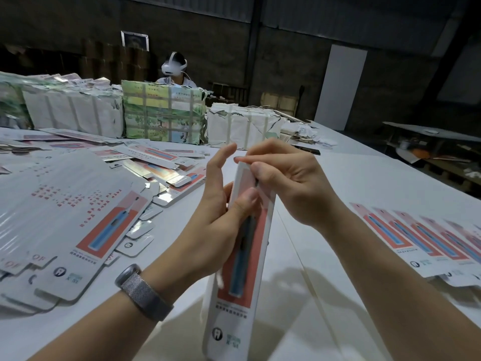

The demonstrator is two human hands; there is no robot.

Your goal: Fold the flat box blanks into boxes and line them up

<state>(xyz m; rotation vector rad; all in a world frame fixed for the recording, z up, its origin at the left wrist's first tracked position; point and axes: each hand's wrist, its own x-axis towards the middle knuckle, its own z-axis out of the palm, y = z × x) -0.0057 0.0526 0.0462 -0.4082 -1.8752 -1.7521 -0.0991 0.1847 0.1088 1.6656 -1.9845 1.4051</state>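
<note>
**Box held upright at mid-table, top flap being worked**

A long narrow box point(242, 246) was held on end above the white table point(364, 178). It was gripped mid-length by the left hand point(221, 217), thumb pressed on its printed face, while its top end was pinched by the right hand point(283, 178). The thin card was judged light, easily creased and somewhat glossy; a hold along the long edges seemed safest. A stack of flat blanks point(65, 225) lay to the left, a row of finished boxes point(429, 241) to the right, and strapped bundles point(162, 113) behind. Nothing was seen blocking the way to the row.
</note>
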